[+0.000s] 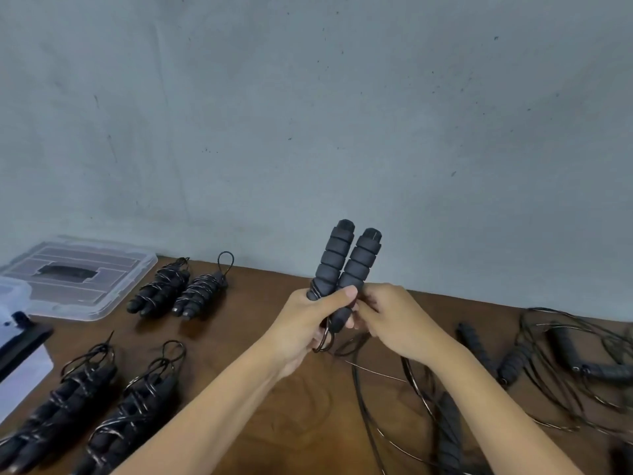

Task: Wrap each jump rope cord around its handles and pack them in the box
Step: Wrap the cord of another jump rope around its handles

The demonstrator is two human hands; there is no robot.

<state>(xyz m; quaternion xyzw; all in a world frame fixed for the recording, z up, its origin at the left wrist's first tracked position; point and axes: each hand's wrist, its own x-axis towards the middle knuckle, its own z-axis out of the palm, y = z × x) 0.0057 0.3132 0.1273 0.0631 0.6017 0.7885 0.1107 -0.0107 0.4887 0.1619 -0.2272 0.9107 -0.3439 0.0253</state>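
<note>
Nearest the camera, two bare forearms reached in from the near edge of the wooden table (298, 406) and met above its middle. The left hand (308, 323) had its fingers and thumb curled round the lower ends of a pair of black foam handles (344, 265), held side by side and pointing up toward the grey wall (308, 114). The right hand (390, 320) was tucked against the same handles from the other side, fingers bent in and pinching at the cord (363, 406) where it left them; the exact fingertip contact was hidden. A small loop of that cord hung below the left palm, and the rest trailed down toward the near edge.

Toward the near left corner lay two wrapped jump ropes (102, 406), cord wound around their handles. Two more wrapped bundles (178, 289) lay nearer the far edge, left of centre. Beside them at the far left corner lay a clear plastic lid (113, 296), and part of a clear box (13, 293) showed at the left edge.

Along the right side lay a tangle of unwrapped ropes (565, 358), loose cords looping over several handles.
</note>
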